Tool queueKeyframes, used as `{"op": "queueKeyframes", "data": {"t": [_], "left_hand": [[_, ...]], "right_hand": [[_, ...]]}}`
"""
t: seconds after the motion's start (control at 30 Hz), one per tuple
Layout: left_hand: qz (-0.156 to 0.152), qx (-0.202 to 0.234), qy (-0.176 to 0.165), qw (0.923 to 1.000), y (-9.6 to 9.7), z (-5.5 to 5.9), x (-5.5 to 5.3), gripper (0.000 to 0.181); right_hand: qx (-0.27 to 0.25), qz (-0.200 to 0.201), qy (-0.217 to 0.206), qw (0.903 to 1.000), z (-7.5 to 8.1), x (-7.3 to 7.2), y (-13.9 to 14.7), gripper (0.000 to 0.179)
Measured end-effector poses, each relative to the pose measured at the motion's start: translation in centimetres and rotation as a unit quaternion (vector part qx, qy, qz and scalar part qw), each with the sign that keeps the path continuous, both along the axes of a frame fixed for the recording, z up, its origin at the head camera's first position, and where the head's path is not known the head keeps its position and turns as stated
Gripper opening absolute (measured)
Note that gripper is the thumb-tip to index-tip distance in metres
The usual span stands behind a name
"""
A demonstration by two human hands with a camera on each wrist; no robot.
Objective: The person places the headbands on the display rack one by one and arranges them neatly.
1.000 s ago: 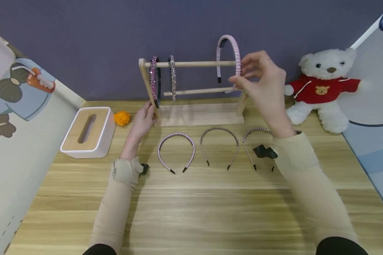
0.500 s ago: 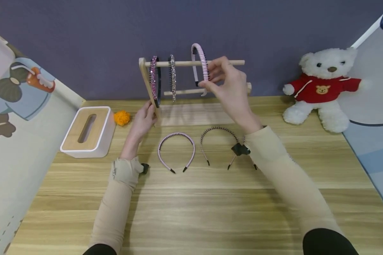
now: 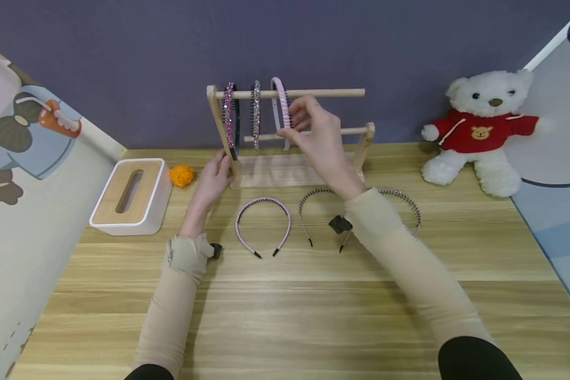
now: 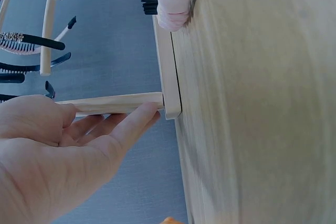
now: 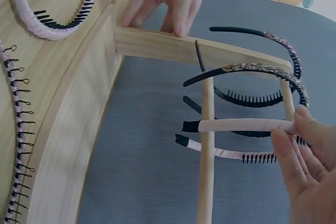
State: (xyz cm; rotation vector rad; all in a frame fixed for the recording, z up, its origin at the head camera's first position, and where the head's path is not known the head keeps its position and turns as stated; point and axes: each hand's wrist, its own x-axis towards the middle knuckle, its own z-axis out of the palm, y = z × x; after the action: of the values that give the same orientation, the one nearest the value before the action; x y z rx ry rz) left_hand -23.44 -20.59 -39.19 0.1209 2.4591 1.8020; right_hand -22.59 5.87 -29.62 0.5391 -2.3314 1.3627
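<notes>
My right hand point(image 3: 320, 140) pinches a pale pink wrapped headband point(image 3: 281, 97) with black inner teeth. It sits over the upper rod of a wooden headband rack point(image 3: 332, 93); in the right wrist view, the black-tipped ends of the headband point(image 5: 236, 125) reach past the lower rod point(image 5: 208, 182). To its left hang a silver glittery headband point(image 3: 256, 111) and a pink glittery headband point(image 3: 228, 113). My left hand point(image 3: 214, 177) grips the rack's left upright low down; the left wrist view has its fingers along the upright point(image 4: 121, 102).
On the table in front lie a pink headband point(image 3: 266, 199) and two thin spiky headbands, the right one point(image 3: 410, 203) partly behind my sleeve. At left are a tissue box point(image 3: 130, 195) and an orange yarn ball point(image 3: 181, 176). A white teddy bear point(image 3: 494, 97) sits at right.
My right hand has carried the pink headband left along the upper rod, close to the silver one, and lowered it onto the rod. The left hand stays on the upright.
</notes>
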Motion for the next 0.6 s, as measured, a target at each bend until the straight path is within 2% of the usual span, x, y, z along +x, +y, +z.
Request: {"op": "queueKeyframes", "data": {"t": [0.23,0.6], "left_hand": [[0.000,-0.001,0.003,1.0000,0.12,0.10,0.06,0.053],[0.003,0.010,0.001,0.9999,0.15,0.08,0.08,0.053]], "right_hand": [[-0.003,0.005,0.020,0.9998,-0.49,0.03,-0.19,0.044],[0.001,-0.010,0.029,0.9995,-0.78,0.55,0.11,0.052]]}}
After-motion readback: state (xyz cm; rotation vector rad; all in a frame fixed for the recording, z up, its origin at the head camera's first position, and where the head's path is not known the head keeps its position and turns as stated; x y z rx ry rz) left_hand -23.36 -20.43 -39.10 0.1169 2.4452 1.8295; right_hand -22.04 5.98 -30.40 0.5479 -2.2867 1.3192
